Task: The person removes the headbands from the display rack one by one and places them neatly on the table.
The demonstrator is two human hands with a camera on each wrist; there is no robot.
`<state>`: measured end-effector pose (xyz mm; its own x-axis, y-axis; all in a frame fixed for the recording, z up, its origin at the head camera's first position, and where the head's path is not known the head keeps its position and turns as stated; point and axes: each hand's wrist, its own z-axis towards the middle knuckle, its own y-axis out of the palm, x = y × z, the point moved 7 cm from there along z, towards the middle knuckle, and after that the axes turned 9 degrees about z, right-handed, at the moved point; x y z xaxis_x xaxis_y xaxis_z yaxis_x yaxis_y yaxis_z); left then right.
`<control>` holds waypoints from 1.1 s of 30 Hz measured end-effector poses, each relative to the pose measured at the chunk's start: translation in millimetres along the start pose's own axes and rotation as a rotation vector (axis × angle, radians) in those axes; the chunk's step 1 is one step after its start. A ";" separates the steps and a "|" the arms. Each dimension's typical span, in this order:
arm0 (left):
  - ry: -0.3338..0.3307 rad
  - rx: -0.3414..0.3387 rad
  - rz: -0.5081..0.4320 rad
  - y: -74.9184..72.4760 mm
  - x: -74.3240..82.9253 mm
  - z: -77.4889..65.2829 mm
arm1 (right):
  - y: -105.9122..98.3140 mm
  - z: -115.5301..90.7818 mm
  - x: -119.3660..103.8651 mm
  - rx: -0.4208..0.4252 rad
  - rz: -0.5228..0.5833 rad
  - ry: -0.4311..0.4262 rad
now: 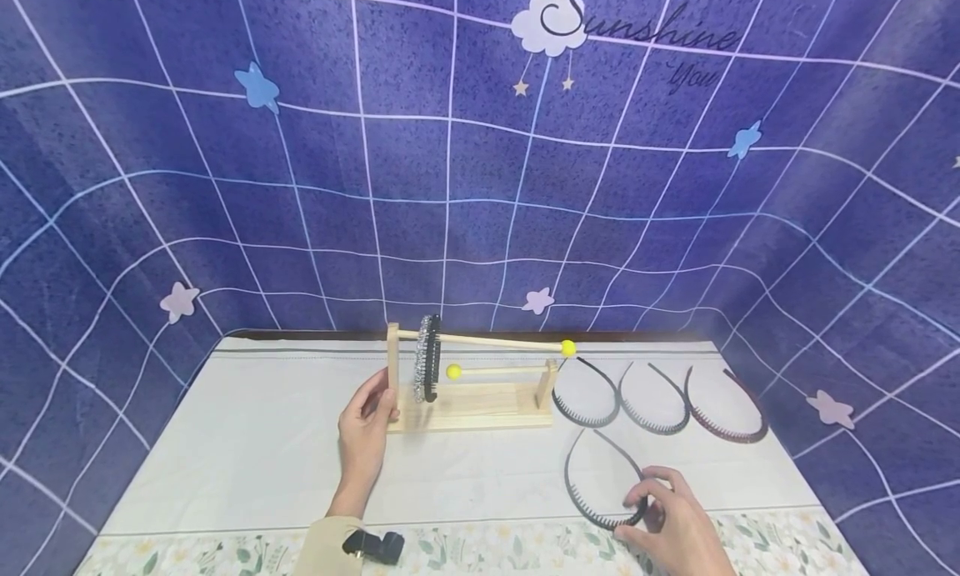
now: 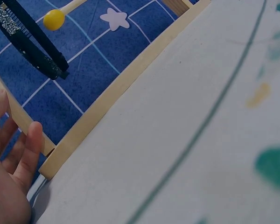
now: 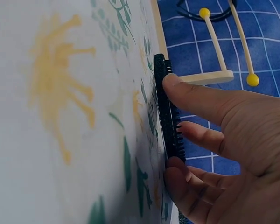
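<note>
A wooden rack (image 1: 472, 418) with two rods stands on the table. My left hand (image 1: 363, 430) grips its left upright (image 1: 393, 363), the thumb on the near side. From the upper rod hang headbands (image 1: 431, 359), a silver glittery one beside black toothed ones. My right hand (image 1: 678, 518) pinches the lower right curve of a black toothed headband (image 1: 588, 513) at the front of the table. In the right wrist view the thumb and fingertips press this headband (image 3: 164, 112) along its edge, close to the cloth.
Three more toothed headbands lie in a row right of the rack: a black one (image 1: 588, 422), a dark grey one (image 1: 660, 430) and a dark reddish one (image 1: 738, 437). Yellow balls cap the upper rod (image 1: 568, 348) and lower rod (image 1: 453, 372). A blue grid-patterned curtain (image 1: 480, 167) surrounds the table.
</note>
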<state>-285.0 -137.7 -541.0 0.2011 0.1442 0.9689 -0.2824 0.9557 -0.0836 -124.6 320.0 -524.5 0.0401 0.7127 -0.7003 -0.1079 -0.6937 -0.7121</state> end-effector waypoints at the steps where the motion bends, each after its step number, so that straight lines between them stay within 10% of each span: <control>1: 0.000 0.001 0.005 0.0 -0.5 -0.1 | -0.7 0.1 -1.0 0.003 -0.003 -0.003; 16: 0.008 -0.004 0.013 0.1 -1.4 -0.1 | -24.3 3.8 -28.8 0.198 -0.049 -0.184; 33: 0.007 -0.008 0.013 0.5 -0.7 0.7 | -16.5 21.9 -67.7 0.155 0.145 -0.066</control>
<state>-286.0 -137.5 -541.5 0.2043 0.1587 0.9660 -0.2778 0.9556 -0.0983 -147.2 285.5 -464.2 -0.0517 0.6154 -0.7865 -0.2593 -0.7688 -0.5845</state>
